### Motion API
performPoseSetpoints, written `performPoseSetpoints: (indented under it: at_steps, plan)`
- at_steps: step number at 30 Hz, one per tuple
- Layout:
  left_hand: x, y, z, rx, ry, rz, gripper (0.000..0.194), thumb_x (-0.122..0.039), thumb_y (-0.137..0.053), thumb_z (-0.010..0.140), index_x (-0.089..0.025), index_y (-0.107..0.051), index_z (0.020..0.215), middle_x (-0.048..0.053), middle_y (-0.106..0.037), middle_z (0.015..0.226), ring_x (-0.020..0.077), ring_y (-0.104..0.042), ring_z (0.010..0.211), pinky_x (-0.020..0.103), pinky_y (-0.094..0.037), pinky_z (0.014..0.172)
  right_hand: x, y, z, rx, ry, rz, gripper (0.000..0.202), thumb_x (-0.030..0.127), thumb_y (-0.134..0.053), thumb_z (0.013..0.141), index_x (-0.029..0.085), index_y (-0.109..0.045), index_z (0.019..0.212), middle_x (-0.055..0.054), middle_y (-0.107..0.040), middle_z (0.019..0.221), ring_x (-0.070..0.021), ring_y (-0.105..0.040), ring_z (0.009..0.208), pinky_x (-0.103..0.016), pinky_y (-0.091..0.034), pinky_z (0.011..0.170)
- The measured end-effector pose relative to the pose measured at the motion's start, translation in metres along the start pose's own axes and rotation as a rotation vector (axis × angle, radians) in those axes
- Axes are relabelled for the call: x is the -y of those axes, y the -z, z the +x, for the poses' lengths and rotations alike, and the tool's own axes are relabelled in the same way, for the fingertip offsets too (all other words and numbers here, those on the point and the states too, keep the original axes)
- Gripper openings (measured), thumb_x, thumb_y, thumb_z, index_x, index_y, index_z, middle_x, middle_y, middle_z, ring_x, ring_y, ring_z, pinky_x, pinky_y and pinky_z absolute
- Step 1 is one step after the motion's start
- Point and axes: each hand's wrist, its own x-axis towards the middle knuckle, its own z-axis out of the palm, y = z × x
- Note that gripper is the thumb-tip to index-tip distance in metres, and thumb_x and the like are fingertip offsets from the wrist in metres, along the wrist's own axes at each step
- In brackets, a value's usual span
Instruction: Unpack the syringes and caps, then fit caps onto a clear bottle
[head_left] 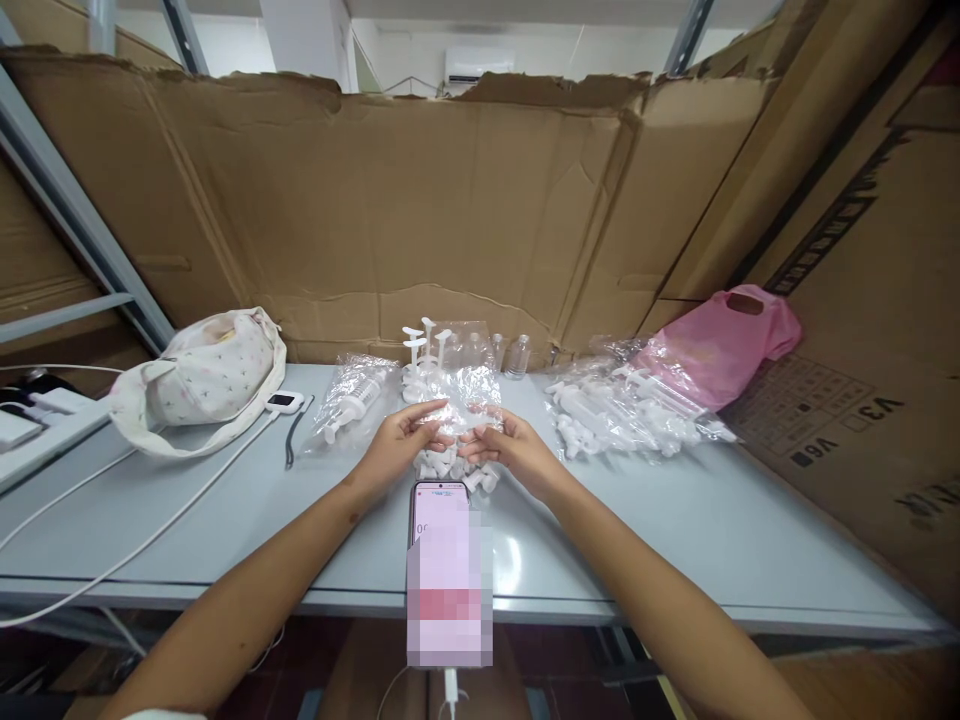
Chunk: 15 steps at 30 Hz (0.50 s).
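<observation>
My left hand (397, 442) and my right hand (517, 452) face each other over the middle of the table. Both have thumb and fingers closed on a crinkled clear plastic bag (454, 418); glare hides what is in it, if anything. Under my fingers lies a pile of small white plastic pieces (484, 479). Just behind stand several white plungers with flat T-shaped tops (427, 345). Clear cylindrical containers (518, 355) stand farther back. Nearer me, a phone (442, 575) with a lit, partly blurred screen reaches over the table's front edge.
Clear bags of white plastic parts lie left (352, 405) and right (630, 410) of my hands. At the far right is a pink plastic bag (720, 345). A cloth bag (210, 375), small white device (285, 402) and cable (172, 525) occupy the left. Cardboard (390, 200) walls the back.
</observation>
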Motion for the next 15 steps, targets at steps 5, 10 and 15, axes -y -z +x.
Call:
performPoseSetpoints:
  at_steps: [5, 10, 15]
  plan:
    - [0.0021, 0.0002, 0.0025, -0.047, 0.003, -0.050, 0.066, -0.022, -0.061, 0.081, -0.021, -0.033, 0.141, 0.011, -0.065, 0.107, 0.0152, -0.069, 0.074, 0.033, -0.055, 0.076, 0.0029, -0.0018, 0.0006, -0.063, -0.064, 0.028, 0.020, 0.012, -0.056, 0.082, 0.015, -0.054, 0.102, -0.006, -0.072, 0.074, -0.0153, -0.071, 0.064, -0.027, -0.057, 0.065]
    - [0.0032, -0.0005, 0.0028, -0.062, -0.026, -0.029, 0.065, -0.016, -0.055, 0.083, -0.027, -0.029, 0.141, 0.013, -0.061, 0.114, 0.0122, -0.067, 0.066, 0.033, -0.055, 0.072, -0.0001, -0.0031, 0.0018, -0.062, -0.089, 0.034, 0.004, 0.012, -0.055, 0.081, 0.013, -0.057, 0.085, -0.009, -0.073, 0.079, -0.0156, -0.071, 0.066, -0.026, -0.058, 0.066]
    - [-0.0010, 0.0036, 0.0019, -0.071, -0.056, -0.002, 0.067, -0.017, -0.056, 0.082, -0.029, -0.027, 0.141, 0.011, -0.059, 0.112, 0.0097, -0.065, 0.063, 0.031, -0.053, 0.069, 0.0019, -0.0033, -0.0014, -0.036, -0.003, 0.010, 0.019, 0.016, -0.056, 0.081, 0.015, -0.057, 0.101, -0.006, -0.072, 0.076, -0.0176, -0.072, 0.070, -0.030, -0.058, 0.067]
